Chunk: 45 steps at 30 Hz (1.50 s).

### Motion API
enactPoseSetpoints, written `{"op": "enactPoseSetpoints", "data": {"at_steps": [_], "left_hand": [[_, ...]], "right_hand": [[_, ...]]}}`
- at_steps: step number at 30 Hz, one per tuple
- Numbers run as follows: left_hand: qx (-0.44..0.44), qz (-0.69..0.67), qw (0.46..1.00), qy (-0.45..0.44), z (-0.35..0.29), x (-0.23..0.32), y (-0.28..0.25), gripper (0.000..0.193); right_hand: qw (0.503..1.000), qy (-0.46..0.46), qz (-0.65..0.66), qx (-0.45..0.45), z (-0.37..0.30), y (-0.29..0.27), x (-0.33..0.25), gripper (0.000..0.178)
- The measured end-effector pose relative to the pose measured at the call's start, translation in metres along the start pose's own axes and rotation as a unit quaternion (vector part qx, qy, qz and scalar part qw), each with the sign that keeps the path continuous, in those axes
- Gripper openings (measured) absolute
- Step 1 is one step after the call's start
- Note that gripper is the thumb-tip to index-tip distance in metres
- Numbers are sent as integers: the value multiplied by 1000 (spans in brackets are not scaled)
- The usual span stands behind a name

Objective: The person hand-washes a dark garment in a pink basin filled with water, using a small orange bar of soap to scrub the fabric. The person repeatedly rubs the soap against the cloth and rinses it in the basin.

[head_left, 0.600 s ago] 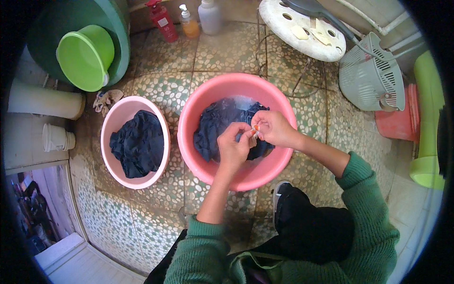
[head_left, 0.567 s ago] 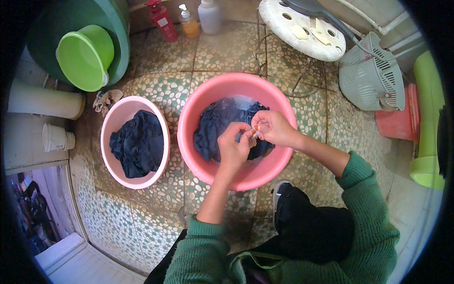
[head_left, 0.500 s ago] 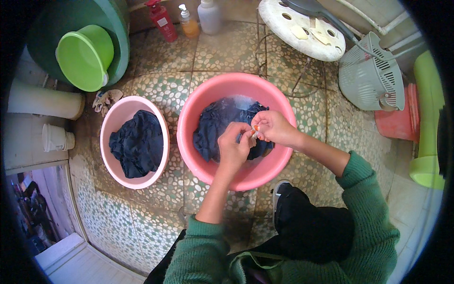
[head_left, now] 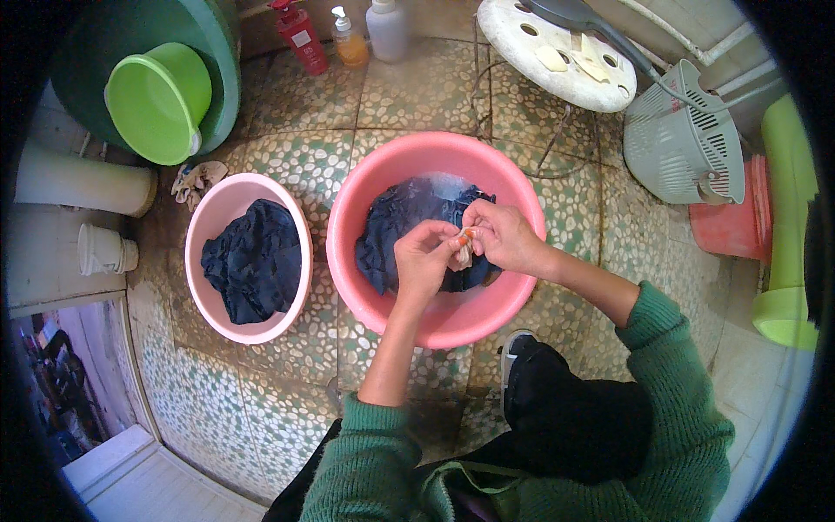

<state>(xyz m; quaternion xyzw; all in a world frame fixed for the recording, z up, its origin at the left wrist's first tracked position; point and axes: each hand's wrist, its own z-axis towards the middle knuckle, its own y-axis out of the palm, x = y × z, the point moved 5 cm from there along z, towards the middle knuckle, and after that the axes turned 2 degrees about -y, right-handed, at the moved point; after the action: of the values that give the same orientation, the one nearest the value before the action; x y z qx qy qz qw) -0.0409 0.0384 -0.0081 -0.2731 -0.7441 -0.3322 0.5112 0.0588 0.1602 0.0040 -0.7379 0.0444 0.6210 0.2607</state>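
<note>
Above the large pink basin (head_left: 348, 157), my left hand (head_left: 424, 259) and my right hand (head_left: 509, 239) meet with fingertips pinched. Between them is a small crumpled whitish scrap (head_left: 463, 258) with orange spots near its top; its kind is too small to tell, though it looks like soft cloth. Under the hands, dark blue clothing (head_left: 378, 239) lies in the basin's soapy water, some foam showing at the far side. Left of it stands a smaller pale pink basin (head_left: 200, 291) holding a bunched dark blue garment (head_left: 252, 261).
Bottles (head_left: 351, 45) line the far wall. A white stool (head_left: 504, 35) carries a shower head (head_left: 557, 13); right of it stands a grey-green plastic basket (head_left: 665, 148). A green bucket (head_left: 152, 109) rests in a dark green tub (head_left: 224, 78) at far left. My shoe (head_left: 506, 374) is near the basin.
My fingers have shifted slightly, and more of the whitish scrap now hangs below them. Both hands stay over the large basin; the view has moved a little.
</note>
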Motion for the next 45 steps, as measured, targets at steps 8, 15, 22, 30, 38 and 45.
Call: {"op": "enactPoseSetpoints", "data": {"at_steps": [8, 15, 22, 30, 38, 45], "left_hand": [[34, 196, 964, 175, -10, 0, 8, 3], [-17, 95, 992, 77, -1, -8, -2, 3], [12, 83, 995, 50, -4, 1, 5, 3], [24, 186, 974, 130, -5, -3, 4, 1], [-75, -31, 996, -31, -2, 2, 14, 5], [-41, -9, 999, 1, -2, -9, 8, 10]], "right_hand": [[968, 203, 137, -64, -3, 6, 24, 7], [964, 156, 186, -108, 2, -5, 9, 11], [987, 89, 67, -115, 6, -6, -3, 10], [989, 74, 14, -124, 8, -8, -9, 9], [987, 107, 39, -117, 4, -13, 5, 13], [982, 122, 96, -106, 4, -7, 13, 11]]}}
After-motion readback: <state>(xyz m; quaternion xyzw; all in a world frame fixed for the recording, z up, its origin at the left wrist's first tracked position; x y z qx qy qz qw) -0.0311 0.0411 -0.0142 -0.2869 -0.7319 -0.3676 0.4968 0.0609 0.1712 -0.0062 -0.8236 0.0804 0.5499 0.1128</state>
